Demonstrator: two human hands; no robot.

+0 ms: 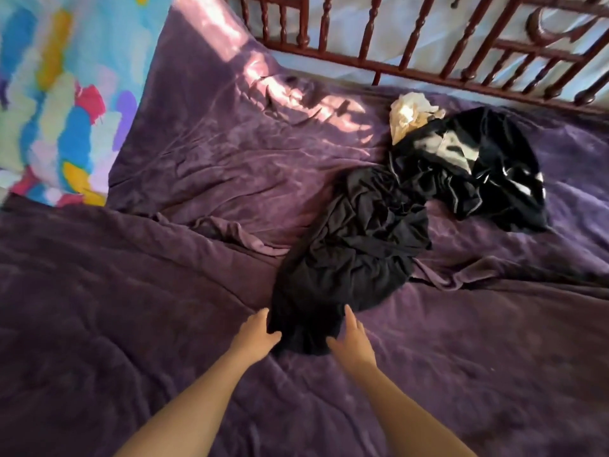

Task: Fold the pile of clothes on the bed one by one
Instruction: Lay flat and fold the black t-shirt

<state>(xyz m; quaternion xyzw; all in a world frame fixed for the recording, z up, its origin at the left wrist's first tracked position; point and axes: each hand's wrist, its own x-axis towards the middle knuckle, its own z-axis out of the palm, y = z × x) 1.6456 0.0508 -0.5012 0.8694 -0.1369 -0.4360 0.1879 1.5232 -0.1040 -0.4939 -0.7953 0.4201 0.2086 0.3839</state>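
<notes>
Gripping the near end of a crumpled black garment, which lies stretched across the middle of the purple bedspread, a person's left hand curls its fingers into the cloth. The right hand lies along the opposite edge, fingers straight and thumb against the fabric; whether it pinches cannot be told. The garment's far end touches the rest of the pile, a shiny black garment with a cream cloth behind it, so a pull toward the person would likely drag or tangle those. The rumpled bedspread offers no flat folding surface. A patterned pillow sits far left; a wooden railing borders the bed behind the pile.
</notes>
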